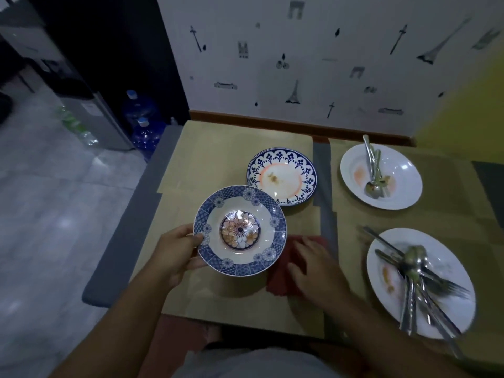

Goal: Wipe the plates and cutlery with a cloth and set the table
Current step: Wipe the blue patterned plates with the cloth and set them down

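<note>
Left grip (180,249) pinches the blue-rimmed floral plate (272,222); right grip (311,264) flat on red cloth (278,279)

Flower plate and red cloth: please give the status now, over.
Left hand holds flower plate by its rim. Right hand flat on red cloth. Soiled blue-rimmed plate close behind, white plates with cutlery at right.

Blue water jugs (140,109) (two), patterned wallpaper (300,64)
</note>
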The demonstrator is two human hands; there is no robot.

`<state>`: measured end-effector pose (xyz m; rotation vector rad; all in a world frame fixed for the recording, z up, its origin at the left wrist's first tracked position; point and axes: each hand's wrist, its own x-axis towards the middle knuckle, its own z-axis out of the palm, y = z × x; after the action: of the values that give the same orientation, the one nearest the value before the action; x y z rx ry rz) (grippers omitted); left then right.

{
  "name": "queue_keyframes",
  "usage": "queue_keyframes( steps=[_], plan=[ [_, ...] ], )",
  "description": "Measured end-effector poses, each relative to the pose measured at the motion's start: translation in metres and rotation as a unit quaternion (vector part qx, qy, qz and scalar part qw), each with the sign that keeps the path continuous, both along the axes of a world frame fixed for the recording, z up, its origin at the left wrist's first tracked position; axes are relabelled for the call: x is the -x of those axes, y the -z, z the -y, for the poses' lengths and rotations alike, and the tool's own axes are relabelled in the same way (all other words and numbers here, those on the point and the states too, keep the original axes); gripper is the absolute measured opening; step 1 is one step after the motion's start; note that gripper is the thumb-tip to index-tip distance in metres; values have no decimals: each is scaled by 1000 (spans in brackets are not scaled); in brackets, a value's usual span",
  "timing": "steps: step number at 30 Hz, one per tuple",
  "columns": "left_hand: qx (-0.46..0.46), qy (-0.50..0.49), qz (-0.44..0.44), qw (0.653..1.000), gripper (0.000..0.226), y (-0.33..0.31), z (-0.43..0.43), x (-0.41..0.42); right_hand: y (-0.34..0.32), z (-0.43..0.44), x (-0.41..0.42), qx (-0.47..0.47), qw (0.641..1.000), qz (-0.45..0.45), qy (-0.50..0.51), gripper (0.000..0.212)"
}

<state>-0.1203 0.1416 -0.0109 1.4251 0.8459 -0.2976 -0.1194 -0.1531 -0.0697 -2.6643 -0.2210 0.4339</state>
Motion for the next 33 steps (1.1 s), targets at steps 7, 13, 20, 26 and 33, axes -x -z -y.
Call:
queue_keyframes(
  steps=[7, 13, 20, 26, 33],
  plan=[
    [43, -5, -16, 999, 24, 20, -10, 16, 37, -15, 20, 152, 987, -11, -42, 81],
    [54, -11, -20, 998, 24, 25, -10, 20, 50, -10, 24, 55, 996, 63, 4, 59],
    [51, -14, -26, 998, 24, 31, -10, 19, 30, 5, 11, -61, 992, 102, 38, 36],
    [45, -20, -16, 999, 25, 33, -3, 15, -22, -1, -6, -194, 956, 96, 199, 34],
    [37, -7, 0, 999, 23, 30, 17, 10, -78, -47, -27, -227, 967, 114, 20, 37]
  ],
)
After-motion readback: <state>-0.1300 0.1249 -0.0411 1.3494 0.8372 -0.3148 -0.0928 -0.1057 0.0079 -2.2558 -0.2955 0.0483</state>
